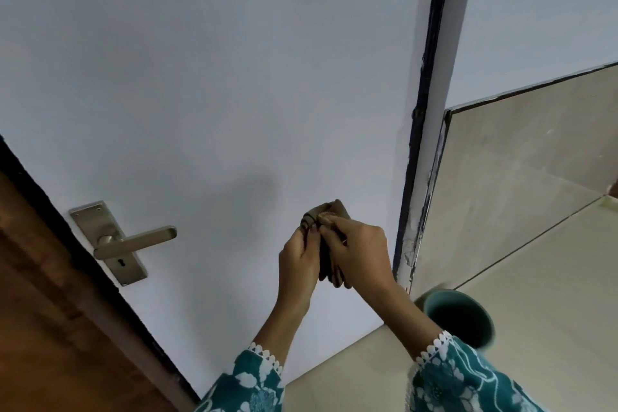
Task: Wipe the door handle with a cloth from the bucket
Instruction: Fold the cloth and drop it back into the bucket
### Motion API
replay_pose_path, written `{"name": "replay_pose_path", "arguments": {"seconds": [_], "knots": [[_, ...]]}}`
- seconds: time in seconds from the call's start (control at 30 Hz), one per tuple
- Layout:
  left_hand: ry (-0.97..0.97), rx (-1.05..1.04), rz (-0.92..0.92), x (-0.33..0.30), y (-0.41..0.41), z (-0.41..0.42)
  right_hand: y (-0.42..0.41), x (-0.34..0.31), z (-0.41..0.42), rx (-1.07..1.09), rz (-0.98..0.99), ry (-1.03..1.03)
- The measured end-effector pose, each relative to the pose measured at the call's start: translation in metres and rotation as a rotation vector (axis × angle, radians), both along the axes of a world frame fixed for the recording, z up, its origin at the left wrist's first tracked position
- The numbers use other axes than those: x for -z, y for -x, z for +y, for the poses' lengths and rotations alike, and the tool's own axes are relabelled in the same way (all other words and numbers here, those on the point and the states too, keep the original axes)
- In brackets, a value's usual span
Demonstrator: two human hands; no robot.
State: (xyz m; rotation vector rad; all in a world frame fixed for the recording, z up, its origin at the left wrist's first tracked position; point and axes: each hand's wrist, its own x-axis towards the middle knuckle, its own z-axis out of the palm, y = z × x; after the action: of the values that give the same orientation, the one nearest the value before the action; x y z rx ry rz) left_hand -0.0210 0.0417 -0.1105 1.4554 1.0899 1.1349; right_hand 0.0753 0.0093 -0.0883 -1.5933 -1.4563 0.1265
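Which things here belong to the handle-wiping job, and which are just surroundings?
Job: cloth, held in left hand and right hand; door handle; bucket.
Surroundings: door, floor, wooden frame.

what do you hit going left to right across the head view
wooden frame → handle → left hand → cloth → right hand → door edge → bucket

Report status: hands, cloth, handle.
Both hands, left and right, gripping cloth. Door handle untouched, off to the left. Nothing in between. Bucket behind right forearm.
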Motion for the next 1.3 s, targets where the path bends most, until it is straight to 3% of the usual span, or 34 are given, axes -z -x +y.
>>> {"name": "replay_pose_path", "arguments": {"seconds": [0.17,0.27,0.33,0.43,0.5,0.6,0.67,0.83,1.07,1.3], "knots": [[0.074,0.165,-0.148,0.009,-0.030,-0.007,-0.026,0.001,-0.031,-0.181,0.039,0.070],[0.103,0.249,-0.204,0.016,-0.052,-0.012,-0.051,0.010,-0.049,-0.279,0.175,0.108],[0.180,0.234,-0.242,0.021,-0.070,-0.012,-0.074,0.021,-0.057,-0.204,0.314,0.115],[0.337,0.202,-0.313,0.035,-0.103,-0.009,-0.116,0.049,-0.064,0.211,0.416,0.018],[0.434,0.227,-0.373,0.048,-0.128,-0.006,-0.147,0.075,-0.063,0.365,0.652,0.137],[0.568,0.289,-0.395,0.073,-0.174,-0.002,-0.189,0.118,-0.056,0.096,1.354,0.289],[0.622,0.351,-0.343,0.092,-0.210,0.003,-0.215,0.137,-0.049,0.086,1.543,0.240],[0.796,0.464,-0.194,0.141,-0.297,0.029,-0.307,0.165,-0.024,0.267,1.608,0.144],[0.972,0.440,-0.007,0.219,-0.396,0.089,-0.457,0.218,-0.002,0.626,1.478,0.344],[1.071,0.283,0.041,0.296,-0.474,0.115,-0.558,0.310,0.000,0.726,1.482,0.614]]}}
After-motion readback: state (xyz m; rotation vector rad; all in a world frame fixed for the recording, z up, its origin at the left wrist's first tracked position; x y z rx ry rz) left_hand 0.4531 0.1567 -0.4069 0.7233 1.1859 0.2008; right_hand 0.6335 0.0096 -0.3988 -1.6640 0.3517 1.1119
